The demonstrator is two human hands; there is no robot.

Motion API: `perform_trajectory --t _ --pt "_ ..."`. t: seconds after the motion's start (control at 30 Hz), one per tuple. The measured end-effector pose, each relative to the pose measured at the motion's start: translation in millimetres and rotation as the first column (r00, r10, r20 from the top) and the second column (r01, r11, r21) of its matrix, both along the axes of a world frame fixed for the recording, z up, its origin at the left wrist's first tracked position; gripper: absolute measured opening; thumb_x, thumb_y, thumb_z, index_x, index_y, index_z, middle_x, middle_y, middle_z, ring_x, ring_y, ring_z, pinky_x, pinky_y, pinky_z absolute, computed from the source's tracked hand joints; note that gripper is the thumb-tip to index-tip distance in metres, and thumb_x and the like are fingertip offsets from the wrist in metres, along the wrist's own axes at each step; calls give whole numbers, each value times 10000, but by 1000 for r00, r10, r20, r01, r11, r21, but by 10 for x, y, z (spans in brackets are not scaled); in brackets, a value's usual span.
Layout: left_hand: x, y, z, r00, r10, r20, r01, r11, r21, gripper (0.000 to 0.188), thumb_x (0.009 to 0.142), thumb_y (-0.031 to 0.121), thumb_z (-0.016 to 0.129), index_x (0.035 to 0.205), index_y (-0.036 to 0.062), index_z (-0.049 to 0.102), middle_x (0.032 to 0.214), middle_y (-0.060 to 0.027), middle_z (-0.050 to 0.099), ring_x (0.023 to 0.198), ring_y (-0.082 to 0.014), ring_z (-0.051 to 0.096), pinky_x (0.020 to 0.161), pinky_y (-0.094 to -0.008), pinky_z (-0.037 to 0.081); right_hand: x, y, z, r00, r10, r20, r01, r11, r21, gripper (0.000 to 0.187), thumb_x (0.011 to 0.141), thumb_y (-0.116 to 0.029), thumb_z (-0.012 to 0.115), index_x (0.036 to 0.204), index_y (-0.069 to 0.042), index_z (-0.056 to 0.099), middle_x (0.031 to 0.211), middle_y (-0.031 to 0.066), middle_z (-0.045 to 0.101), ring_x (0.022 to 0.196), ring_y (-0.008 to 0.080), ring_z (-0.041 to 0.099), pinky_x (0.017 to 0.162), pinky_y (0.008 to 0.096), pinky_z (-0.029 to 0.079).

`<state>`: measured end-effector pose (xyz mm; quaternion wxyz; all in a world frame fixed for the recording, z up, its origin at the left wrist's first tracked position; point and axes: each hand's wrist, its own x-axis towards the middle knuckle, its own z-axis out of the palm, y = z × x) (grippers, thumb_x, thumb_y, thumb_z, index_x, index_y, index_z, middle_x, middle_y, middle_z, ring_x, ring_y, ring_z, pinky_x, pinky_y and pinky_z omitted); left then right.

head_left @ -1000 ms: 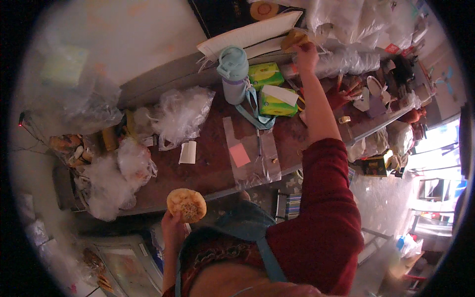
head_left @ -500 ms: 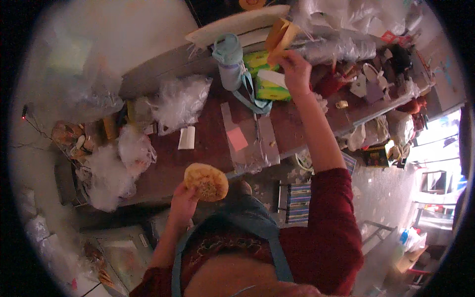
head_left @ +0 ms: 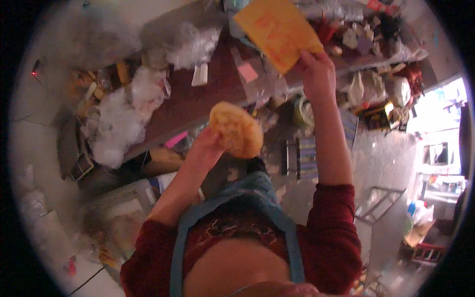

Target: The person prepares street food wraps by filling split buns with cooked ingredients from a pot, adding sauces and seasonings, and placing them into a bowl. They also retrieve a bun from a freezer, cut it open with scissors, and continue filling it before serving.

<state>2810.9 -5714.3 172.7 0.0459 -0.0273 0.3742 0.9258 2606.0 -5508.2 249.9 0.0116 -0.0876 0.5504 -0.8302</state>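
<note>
right hand (head_left: 319, 74) pinches yellow paper (head_left: 269, 32) bearing red print (head_left: 286, 47) while left hand (head_left: 205, 147) grips flatbread (head_left: 240, 129)

Plastic bags (head_left: 118, 126) lie at the table's (head_left: 185, 101) left end. Right of them comes a paper slip (head_left: 200, 75), then a note (head_left: 248, 72) overlapping a plastic sheet (head_left: 264, 90). A stool (head_left: 307, 158) stands before the front edge.

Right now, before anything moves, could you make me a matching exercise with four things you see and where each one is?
Things
1. round golden-brown flatbread
2. flat yellow-orange paper piece with reddish marks
3. small pink paper square
4. light-blue cloth apron

Places
A. on the long dark-brown table
B. in the right hand
C. worn over a dark-red top
D. in the left hand

Pairs: 1-D, 2-B, 3-A, 4-C
</note>
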Motion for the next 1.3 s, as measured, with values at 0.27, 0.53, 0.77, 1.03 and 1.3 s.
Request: perform_trajectory --t 0.27,0.53,0.77,1.03,1.3 --pt "278 968 -27 978 -208 12 200 956 216 600 838 266 627 1331 63 352 1301 -72 466 1218 -260 431 1049 -418 338 2149 851 -700 887 -43 460 59 998 -19 289 815 -63 600 1089 21 568 982 81 611 896 156 583 782 290 473" --pt "453 2374 -288 905 -424 37 415 898 143 457 818 147 639 1215 -12 479 1190 -94 553 1127 -223 515 991 -375 383 2601 2290 -656 813 -476 -336 578 596 557 176 762 21 637 932 -11 668 940 49 614 827 111 577 741 227 465" --pt "461 3930 -520 706 -706 57 696 706 129 440 804 105 641 1194 -37 492 1168 -111 569 1086 -223 546 963 -368 406 3020 3884 -782 753 -596 277 485 788 378 152 746 11 651 898 5 657 791 1 619 678 78 565 624 217 466" --pt "334 5096 -392 583 -810 60 810 585 31 682 764 338 700 1273 1 396 1287 -110 467 1196 -242 456 1010 -405 367 3138 4818 -960 431 -483 -762 843 -85 531 185 695 62 655 830 -63 670 787 45 577 668 151 593 602 218 461" --pt "-33 5585 -313 504 -855 124 834 519 187 636 810 357 640 1309 65 376 1258 -87 494 1169 -246 472 1006 -401 377 2944 4773 -1084 688 -649 -326 695 457 555 321 707 -82 682 1012 -15 606 913 138 592 831 281 595 729 336 487"
